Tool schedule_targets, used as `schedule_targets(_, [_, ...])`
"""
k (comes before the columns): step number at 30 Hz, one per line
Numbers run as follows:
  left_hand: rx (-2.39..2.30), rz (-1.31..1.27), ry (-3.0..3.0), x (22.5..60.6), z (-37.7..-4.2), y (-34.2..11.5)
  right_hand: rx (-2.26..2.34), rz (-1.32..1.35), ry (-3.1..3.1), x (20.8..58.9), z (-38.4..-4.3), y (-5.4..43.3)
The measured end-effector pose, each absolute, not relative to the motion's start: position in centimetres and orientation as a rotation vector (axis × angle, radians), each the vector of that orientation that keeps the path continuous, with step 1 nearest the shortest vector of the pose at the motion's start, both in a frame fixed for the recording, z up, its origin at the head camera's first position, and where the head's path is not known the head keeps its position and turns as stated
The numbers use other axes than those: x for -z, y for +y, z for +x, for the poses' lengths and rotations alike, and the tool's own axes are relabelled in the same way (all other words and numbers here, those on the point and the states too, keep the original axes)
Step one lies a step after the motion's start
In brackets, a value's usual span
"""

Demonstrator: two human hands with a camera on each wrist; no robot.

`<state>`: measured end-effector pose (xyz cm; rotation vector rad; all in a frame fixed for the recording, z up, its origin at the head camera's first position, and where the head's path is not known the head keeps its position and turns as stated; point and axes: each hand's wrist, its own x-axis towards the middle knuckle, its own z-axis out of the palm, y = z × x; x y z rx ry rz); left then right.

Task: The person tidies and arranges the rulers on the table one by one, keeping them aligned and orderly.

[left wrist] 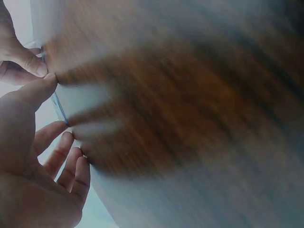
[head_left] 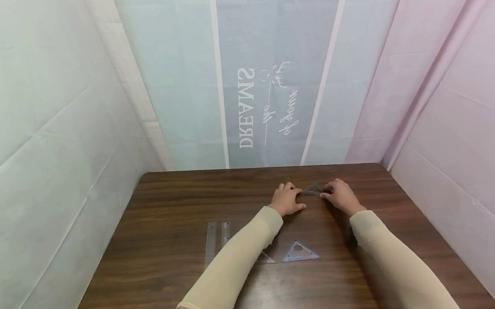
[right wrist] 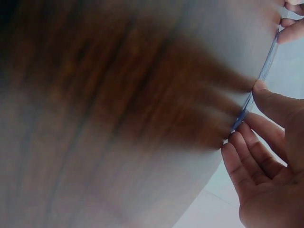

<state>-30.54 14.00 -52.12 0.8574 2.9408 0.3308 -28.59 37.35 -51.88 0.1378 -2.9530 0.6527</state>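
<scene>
A clear set square (head_left: pixel 313 189) lies near the back of the wooden table, between both hands. My right hand (head_left: pixel 342 196) holds its right corner between thumb and fingers; in the right wrist view the blue-tinted edge (right wrist: pixel 270 59) runs past the right thumb (right wrist: pixel 268 97). At the opposite corner, my left hand (head_left: pixel 288 199) touches the set square with its index fingertip, its thumb spread apart. Low in the left wrist view, the left hand (left wrist: pixel 28 166) has its fingertips at the tabletop, beside the thin edge of the set square (left wrist: pixel 60 110).
On the table (head_left: pixel 160 256), nearer the body, lie a clear ruler (head_left: pixel 210 241), a second ruler (head_left: pixel 225 231) and a blue-edged set square (head_left: pixel 309 254). Another set square (head_left: pixel 265 259) is partly hidden by the left forearm. Fabric walls (head_left: pixel 273 28) surround the table.
</scene>
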Motion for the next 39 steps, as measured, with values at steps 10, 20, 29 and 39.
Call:
schedule_targets(10, [-0.504,0.763,2.859,52.7,-31.4,14.4,-0.590,0.201,-2.983,51.6,-28.6,37.2])
schedule_targets(20, [-0.756,0.679,2.758,51.6,-31.0,13.8,-0.580,0.259,-2.980,51.0,-28.4,36.6])
schedule_targets(29, [-0.996,0.597,2.737,51.6,-30.7,13.2,-0.660,0.289,-2.954,51.1,-28.1,35.6])
schedule_targets(39, [-1.203,0.510,2.754,51.3,-30.2,12.9,-0.708,0.300,-2.907,50.5,-27.6,35.0])
